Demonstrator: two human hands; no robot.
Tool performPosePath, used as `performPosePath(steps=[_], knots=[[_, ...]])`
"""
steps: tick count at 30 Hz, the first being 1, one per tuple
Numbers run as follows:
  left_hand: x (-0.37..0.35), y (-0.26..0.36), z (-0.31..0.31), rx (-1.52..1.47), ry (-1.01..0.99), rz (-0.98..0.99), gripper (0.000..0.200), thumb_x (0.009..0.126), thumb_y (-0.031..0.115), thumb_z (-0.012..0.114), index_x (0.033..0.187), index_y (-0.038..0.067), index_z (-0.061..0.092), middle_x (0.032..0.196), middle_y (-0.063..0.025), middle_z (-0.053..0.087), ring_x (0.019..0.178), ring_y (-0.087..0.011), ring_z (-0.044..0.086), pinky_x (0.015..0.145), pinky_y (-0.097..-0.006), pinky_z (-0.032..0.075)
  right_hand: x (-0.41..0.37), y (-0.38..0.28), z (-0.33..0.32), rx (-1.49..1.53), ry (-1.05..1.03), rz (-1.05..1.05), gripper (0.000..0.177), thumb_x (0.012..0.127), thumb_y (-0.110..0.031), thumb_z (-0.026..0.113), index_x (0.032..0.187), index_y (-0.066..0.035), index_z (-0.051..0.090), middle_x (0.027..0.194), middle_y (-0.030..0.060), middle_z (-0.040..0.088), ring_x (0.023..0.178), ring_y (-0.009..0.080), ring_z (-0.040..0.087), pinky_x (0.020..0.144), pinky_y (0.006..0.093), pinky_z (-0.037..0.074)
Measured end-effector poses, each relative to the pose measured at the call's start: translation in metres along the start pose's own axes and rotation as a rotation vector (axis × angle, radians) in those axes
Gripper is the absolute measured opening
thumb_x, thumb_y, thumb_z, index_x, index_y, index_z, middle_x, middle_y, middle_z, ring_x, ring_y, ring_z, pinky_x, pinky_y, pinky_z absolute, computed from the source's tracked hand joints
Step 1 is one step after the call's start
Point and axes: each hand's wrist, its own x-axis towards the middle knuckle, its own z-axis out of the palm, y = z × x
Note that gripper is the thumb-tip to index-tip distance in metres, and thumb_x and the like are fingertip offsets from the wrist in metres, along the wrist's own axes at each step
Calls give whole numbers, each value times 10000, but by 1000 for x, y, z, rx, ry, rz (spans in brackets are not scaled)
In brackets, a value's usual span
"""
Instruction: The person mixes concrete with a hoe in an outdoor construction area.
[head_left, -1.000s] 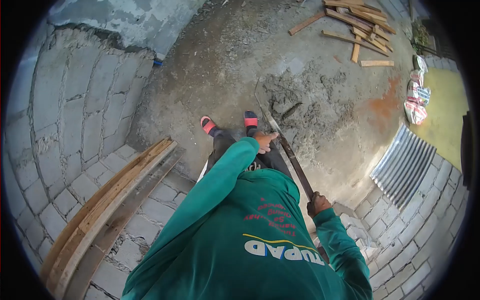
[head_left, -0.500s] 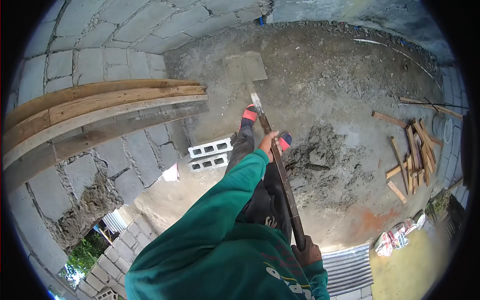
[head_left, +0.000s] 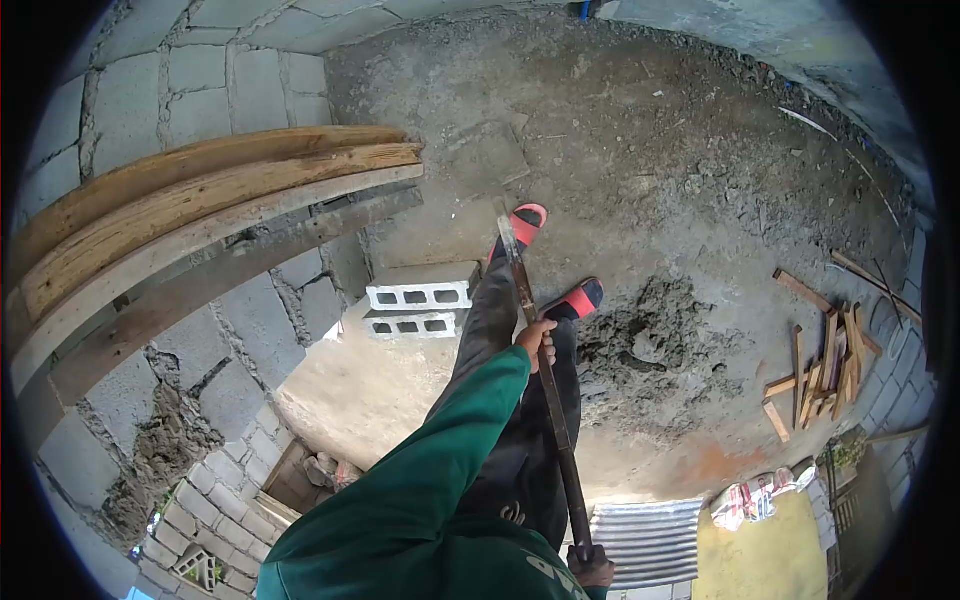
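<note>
My left hand (head_left: 538, 343) is wrapped round the middle of the long dark handle of a shovel (head_left: 556, 420). Lower down, near my body, my right hand (head_left: 592, 567) grips the handle's end. The shovel slants up and away from me, passing beside my legs. Its flat, squarish blade (head_left: 492, 155) lies on or just over the ground beyond my feet, its grey blending with the floor. I wear red and black slippers (head_left: 575, 299). To the right of my feet lies a heap of wet grey mortar (head_left: 655, 340).
Two hollow blocks (head_left: 420, 296) lie left of my legs. Long planks (head_left: 230, 195) extend along the block wall (head_left: 125, 95). Wood scraps (head_left: 830, 370) are piled at right. Corrugated metal sheet (head_left: 645, 545) and sacks (head_left: 750, 498) lie at lower right.
My view has shifted, and my feet are placed further apart. The shovel stays in both hands, its handle more upright in view. The blade looks less distinct against the ground.
</note>
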Motion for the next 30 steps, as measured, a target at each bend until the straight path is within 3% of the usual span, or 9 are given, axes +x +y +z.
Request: performPosePath(steps=[3, 9, 14, 17, 23, 24, 26, 28, 30], knots=[[17, 63, 3, 55, 58, 14, 287, 799, 244, 684, 712, 193, 415, 578, 45, 317, 466, -136, 371, 492, -358, 344, 35, -62, 4, 79, -79, 37, 433, 710, -452, 788, 731, -67, 590, 621, 166, 640, 591, 367, 664, 563, 454, 530], [-10, 311, 32, 339, 175, 404, 213, 824, 193, 629, 746, 166, 433, 549, 34, 361, 439, -144, 376, 470, -366, 356, 126, -272, 7, 435, -229, 70, 434, 713, -389, 792, 807, -7, 610, 688, 200, 660, 650, 388, 669, 595, 449, 529], [-27, 303, -10, 346, 155, 188, 272, 840, 221, 671, 758, 187, 413, 542, 48, 372, 455, -139, 396, 479, -335, 345, 77, -285, 40, 264, -135, -99, 487, 724, -425, 766, 935, -7, 632, 803, 233, 683, 701, 404, 680, 644, 451, 552], [-19, 282, 16, 186, 12, 275, 284, 834, 238, 685, 752, 193, 417, 534, 50, 379, 440, -136, 395, 466, -324, 345, 87, -238, 19, 402, -61, -118, 514, 703, -438, 786, 973, -17, 665, 734, 170, 676, 666, 358, 687, 618, 431, 548], [-19, 121, 2, 99, 8, 70, 324, 794, 252, 697, 692, 185, 398, 561, 26, 335, 474, -174, 379, 531, -385, 376, 21, -129, -3, 221, 20, 199, 458, 658, -414, 837, 613, -37, 581, 534, 159, 591, 506, 343, 625, 517, 436, 491], [-21, 107, 1, 86, 32, 42, 296, 785, 247, 681, 713, 177, 403, 561, 14, 364, 470, -193, 402, 499, -397, 356, 26, -114, -18, 66, -516, 214, 659, 899, -639, 491, 1116, -40, 661, 1018, 181, 688, 951, 362, 655, 853, 473, 497], [-24, 108, 0, 72, 19, 54, 284, 786, 234, 671, 715, 172, 404, 559, 15, 361, 464, -200, 409, 498, -410, 366, 29, -117, -24, 18, -554, 264, 709, 895, -692, 414, 1083, -59, 670, 948, 182, 692, 900, 383, 662, 806, 485, 501], [-12, 166, 7, 125, 69, 109, 288, 788, 228, 685, 717, 173, 412, 558, 21, 345, 475, -183, 384, 522, -389, 376, 52, -138, -1, 202, 16, 103, 452, 665, -400, 835, 599, -32, 582, 538, 168, 593, 498, 340, 622, 519, 427, 490], [-4, 280, 17, 147, -21, 226, 278, 772, 216, 681, 711, 194, 410, 536, 45, 374, 471, -154, 406, 519, -377, 379, 115, -234, -29, 262, -27, 52, 444, 665, -395, 834, 611, -27, 592, 560, 182, 604, 521, 344, 635, 532, 427, 499]])
